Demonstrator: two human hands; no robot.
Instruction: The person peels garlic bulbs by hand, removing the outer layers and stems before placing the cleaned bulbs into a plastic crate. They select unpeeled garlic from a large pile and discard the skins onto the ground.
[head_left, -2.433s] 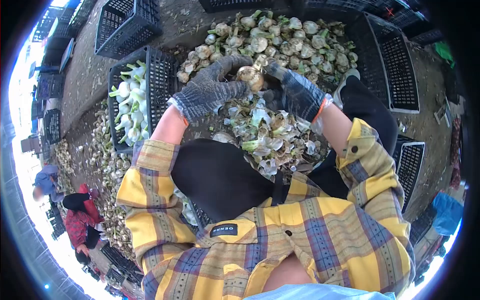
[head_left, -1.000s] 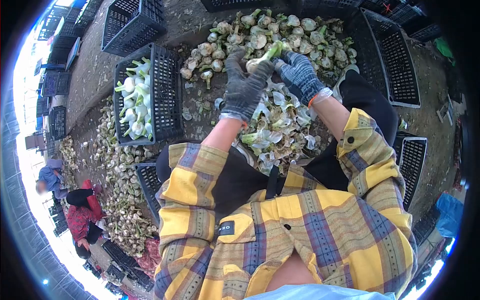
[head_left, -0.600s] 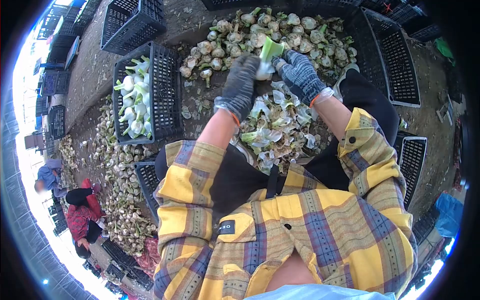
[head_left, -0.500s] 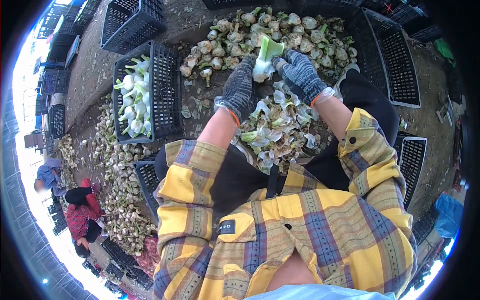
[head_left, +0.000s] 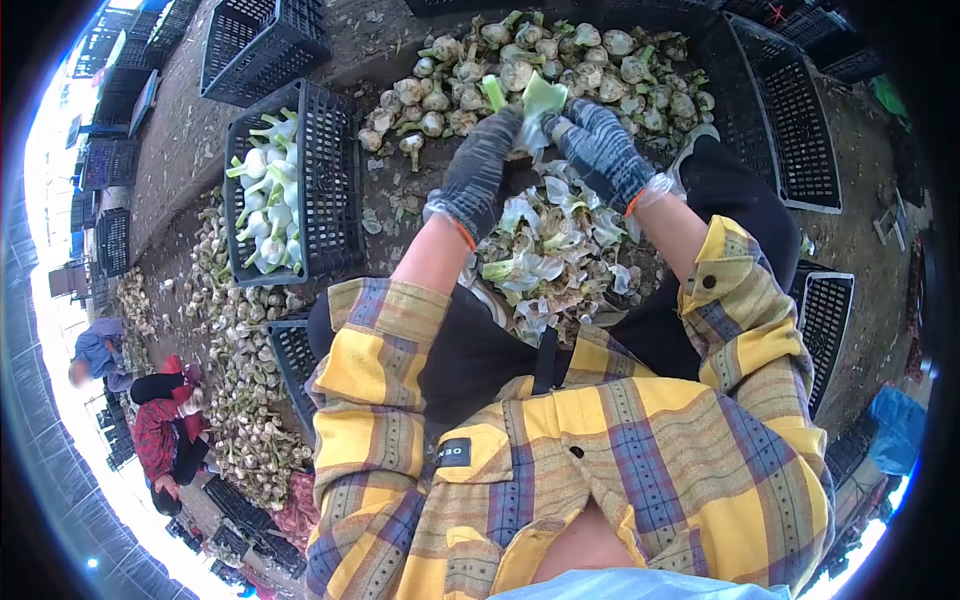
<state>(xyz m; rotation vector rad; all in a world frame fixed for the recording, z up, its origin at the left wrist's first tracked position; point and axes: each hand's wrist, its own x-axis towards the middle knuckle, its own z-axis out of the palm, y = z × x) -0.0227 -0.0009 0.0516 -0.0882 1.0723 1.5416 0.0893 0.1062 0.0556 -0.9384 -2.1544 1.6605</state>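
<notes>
My left hand [head_left: 480, 165], in a grey knit glove, is closed around a garlic bulb whose green stem [head_left: 494, 94] sticks up past the fingers; most of the bulb is hidden. My right hand [head_left: 597, 147], gloved alike, pinches a pale green outer leaf [head_left: 543, 98] that stands apart from the stem. Below both hands lies a heap of peeled garlic skins [head_left: 560, 245] between my legs. Just beyond them spreads a pile of unpeeled garlic bulbs [head_left: 520, 62] with dirty skins.
On the left, a black crate [head_left: 335, 190] holds white peeled garlic bulbs [head_left: 268, 195]. Another black crate [head_left: 265, 50] stands behind it, and one [head_left: 800, 130] is at the right. More garlic [head_left: 250, 400] covers the ground at left, near two people [head_left: 165, 435].
The outer leaf has come away from the stem, leaving a gap between them. My left hand has shifted slightly up and right over the bulb.
</notes>
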